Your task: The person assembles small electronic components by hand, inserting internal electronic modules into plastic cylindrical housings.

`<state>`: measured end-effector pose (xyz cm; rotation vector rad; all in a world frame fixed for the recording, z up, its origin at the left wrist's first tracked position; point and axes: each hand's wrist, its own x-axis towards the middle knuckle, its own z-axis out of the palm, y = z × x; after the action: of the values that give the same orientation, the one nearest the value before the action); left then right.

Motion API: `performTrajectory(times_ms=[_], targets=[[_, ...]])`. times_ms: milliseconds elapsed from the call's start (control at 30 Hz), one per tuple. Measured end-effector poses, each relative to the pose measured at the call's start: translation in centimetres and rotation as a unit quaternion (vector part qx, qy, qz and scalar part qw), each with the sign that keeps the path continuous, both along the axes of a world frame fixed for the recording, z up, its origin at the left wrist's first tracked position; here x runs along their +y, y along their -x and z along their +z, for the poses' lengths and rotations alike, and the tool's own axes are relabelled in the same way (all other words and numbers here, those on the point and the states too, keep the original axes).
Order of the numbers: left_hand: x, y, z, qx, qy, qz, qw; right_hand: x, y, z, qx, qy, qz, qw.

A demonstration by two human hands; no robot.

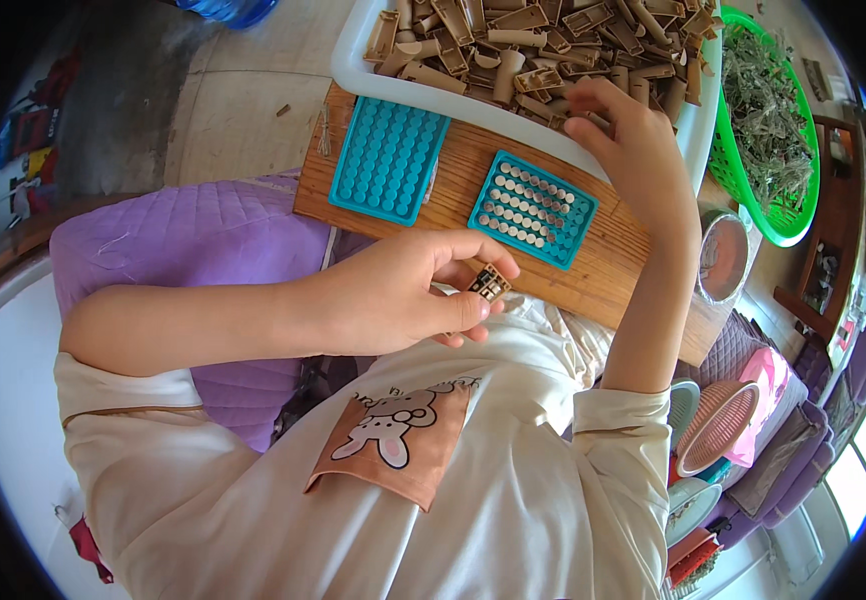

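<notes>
My left hand (423, 290) is closed on a small tan plastic casing (490, 284) with dark and shiny bits inside, held in front of my shirt. Its thumb and fingers press the casing from both sides. Over the near right edge of a white tub (543, 110) hangs my right hand (633, 140), thumb and forefinger apart. Nothing shows between them; the other fingers are partly hidden. Many tan plastic shells (508, 75) fill the tub, just beyond those fingertips. Between my hands lies a teal tray (578, 245) with rows of small silvery round pieces in its pockets.
A second teal tray (388, 160) with rows of round bumps lies left on the wooden table (618, 270). Right of the tub stands a green basket (788, 225) of thin, tangled clear-grey pieces. A round container (725, 258) sits near my right wrist. Purple quilted seating (183, 235) is at the left.
</notes>
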<state>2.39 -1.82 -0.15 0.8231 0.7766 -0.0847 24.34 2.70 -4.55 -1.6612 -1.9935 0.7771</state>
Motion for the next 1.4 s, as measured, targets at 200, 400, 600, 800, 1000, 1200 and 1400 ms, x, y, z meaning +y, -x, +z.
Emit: performTrajectory(times_ms=[200, 400, 600, 800, 1000, 1200, 1400], targets=[[0.2, 0.2, 0.1, 0.011, 0.018, 0.016, 1.0, 0.3, -0.2, -0.2, 0.031, 0.059, 0.04, 0.997], [0.2, -0.1, 0.0, 0.025, 0.12, 0.123, 0.985, -0.4, -0.3, 0.4, -0.051, 0.051, 0.044, 0.996], [0.1, 0.1, -0.4, -0.012, 0.029, 0.228, 0.973, -3.4, -1.2, 1.1, 0.104, -0.093, -0.171, 0.975], [0.8, 0.2, -0.3, -0.052, -0.096, 0.222, 0.969, -7.9, -1.8, 0.8, -0.034, -0.099, -0.284, 0.953], [1.1, 0.1, 0.5, -0.097, -0.107, 0.199, 0.969, -9.6, 0.0, 0.6, -0.046, -0.104, -0.313, 0.943], [1.0, 0.1, 0.9, -0.113, -0.251, 0.181, 0.944, -11.1, 6.1, -0.3, 0.42, -0.091, -0.248, 0.868], [0.8, -0.1, 0.7, -0.172, -0.296, 0.203, 0.917, -10.6, 10.5, -0.4, 0.513, -0.141, -0.208, 0.821]])
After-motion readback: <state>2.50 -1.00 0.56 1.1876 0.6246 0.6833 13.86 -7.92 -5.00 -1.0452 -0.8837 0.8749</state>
